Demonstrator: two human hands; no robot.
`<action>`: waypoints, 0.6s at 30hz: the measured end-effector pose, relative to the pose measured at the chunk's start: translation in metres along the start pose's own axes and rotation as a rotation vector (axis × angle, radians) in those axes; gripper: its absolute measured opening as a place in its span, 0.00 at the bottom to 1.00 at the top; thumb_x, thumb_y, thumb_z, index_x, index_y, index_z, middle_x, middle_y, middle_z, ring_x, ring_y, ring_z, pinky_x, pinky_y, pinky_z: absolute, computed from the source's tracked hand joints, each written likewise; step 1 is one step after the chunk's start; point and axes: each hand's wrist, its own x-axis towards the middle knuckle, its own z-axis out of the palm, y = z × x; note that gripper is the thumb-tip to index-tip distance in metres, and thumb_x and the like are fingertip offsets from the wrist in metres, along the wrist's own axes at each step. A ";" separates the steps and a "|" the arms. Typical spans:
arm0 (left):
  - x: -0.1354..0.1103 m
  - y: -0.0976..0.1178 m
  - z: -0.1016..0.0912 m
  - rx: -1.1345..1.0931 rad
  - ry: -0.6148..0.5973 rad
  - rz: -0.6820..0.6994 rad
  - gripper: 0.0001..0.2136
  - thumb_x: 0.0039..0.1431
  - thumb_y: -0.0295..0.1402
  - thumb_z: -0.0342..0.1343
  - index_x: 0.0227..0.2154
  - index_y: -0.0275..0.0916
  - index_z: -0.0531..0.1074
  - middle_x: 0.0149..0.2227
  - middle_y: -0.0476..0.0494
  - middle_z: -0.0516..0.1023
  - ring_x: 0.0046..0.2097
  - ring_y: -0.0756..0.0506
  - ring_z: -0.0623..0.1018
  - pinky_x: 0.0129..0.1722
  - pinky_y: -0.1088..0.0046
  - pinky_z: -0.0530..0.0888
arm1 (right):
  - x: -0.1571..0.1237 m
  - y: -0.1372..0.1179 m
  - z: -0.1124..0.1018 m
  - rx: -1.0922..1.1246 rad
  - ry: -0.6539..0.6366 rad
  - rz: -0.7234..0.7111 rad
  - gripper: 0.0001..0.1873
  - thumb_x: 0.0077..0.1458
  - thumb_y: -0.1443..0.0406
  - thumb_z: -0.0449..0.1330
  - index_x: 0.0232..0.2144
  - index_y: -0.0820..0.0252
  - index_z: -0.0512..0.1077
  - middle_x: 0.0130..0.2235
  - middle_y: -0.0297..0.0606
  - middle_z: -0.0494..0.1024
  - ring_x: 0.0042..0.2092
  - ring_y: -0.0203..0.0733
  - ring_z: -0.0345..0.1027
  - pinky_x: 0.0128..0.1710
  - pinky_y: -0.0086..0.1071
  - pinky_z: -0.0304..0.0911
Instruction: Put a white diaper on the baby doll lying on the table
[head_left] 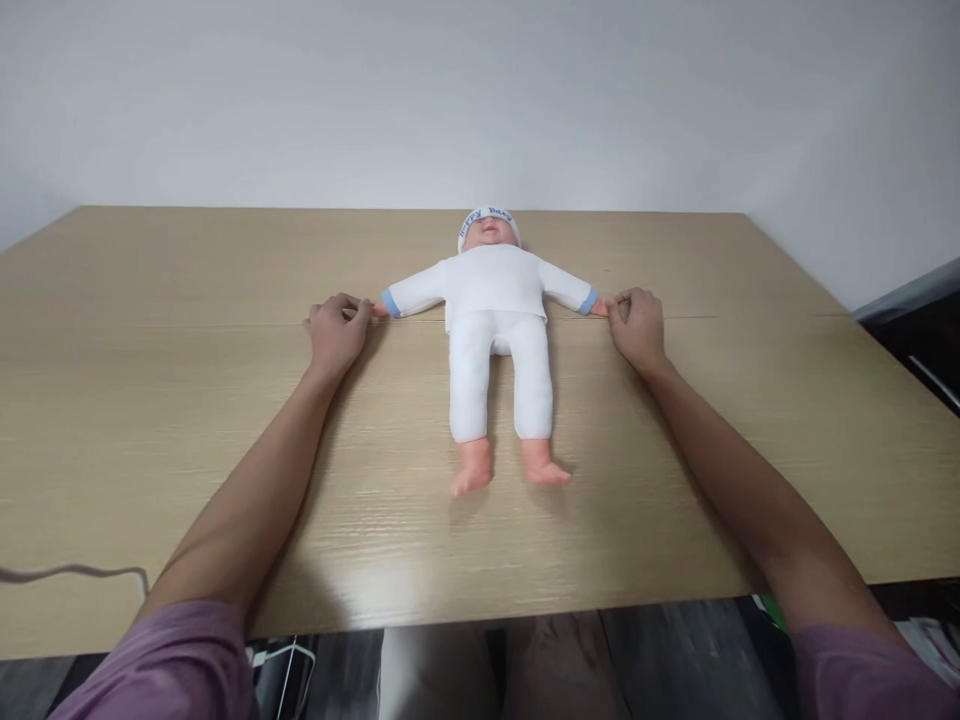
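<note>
Two purple sleeves [157, 665]: one is covering each upper arm at the bottom corners, and two bare forearms are reaching forward from them.
One pale cable [75, 572]: it is lying over the table's near left part and bending toward the front edge.
One wooden table [420, 570]: its light, grained top is stretching out below both arms, with a thin seam running crosswise.
One doll [499, 285]: it is lying face up around the middle of the table, its feet pointing toward the person, its head lying near the far edge and its two arms spreading sideways.
Two bare feet [472, 465]: they are splaying outward.
Two white trouser legs [469, 385]: they are lying slightly apart, the wood showing between them.
Left hand [339, 325]: thumb and fingers are closing narrowly, pinching the doll's hand on that side.
Right hand [636, 325]: it is likewise pinching the doll's other hand.
Two blue cuffs [391, 303]: they are edging the sleeves of one white top [496, 280].
One white cap [487, 216]: its blue lettering is reading "Happy Baby", the second word showing less clearly.
One pale wall [450, 100]: it is rising behind everything.
</note>
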 end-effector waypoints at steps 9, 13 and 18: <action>-0.005 0.014 -0.004 -0.044 -0.001 -0.111 0.20 0.76 0.44 0.50 0.38 0.32 0.75 0.39 0.48 0.79 0.51 0.45 0.72 0.60 0.52 0.60 | 0.003 0.003 0.004 -0.083 -0.040 0.046 0.14 0.69 0.57 0.55 0.42 0.58 0.76 0.47 0.54 0.78 0.53 0.60 0.67 0.59 0.55 0.64; -0.003 0.013 -0.001 -0.080 -0.014 -0.149 0.17 0.77 0.41 0.52 0.36 0.32 0.72 0.39 0.48 0.77 0.52 0.45 0.72 0.65 0.53 0.57 | 0.004 0.006 0.009 -0.065 -0.009 0.070 0.12 0.68 0.58 0.56 0.40 0.58 0.76 0.48 0.54 0.79 0.54 0.59 0.67 0.60 0.53 0.64; 0.000 0.010 0.001 -0.112 0.008 -0.152 0.10 0.74 0.37 0.56 0.37 0.37 0.71 0.40 0.44 0.78 0.50 0.41 0.72 0.65 0.53 0.59 | 0.003 0.003 0.008 -0.023 -0.005 0.088 0.11 0.68 0.59 0.57 0.41 0.58 0.75 0.49 0.53 0.78 0.54 0.58 0.66 0.62 0.54 0.61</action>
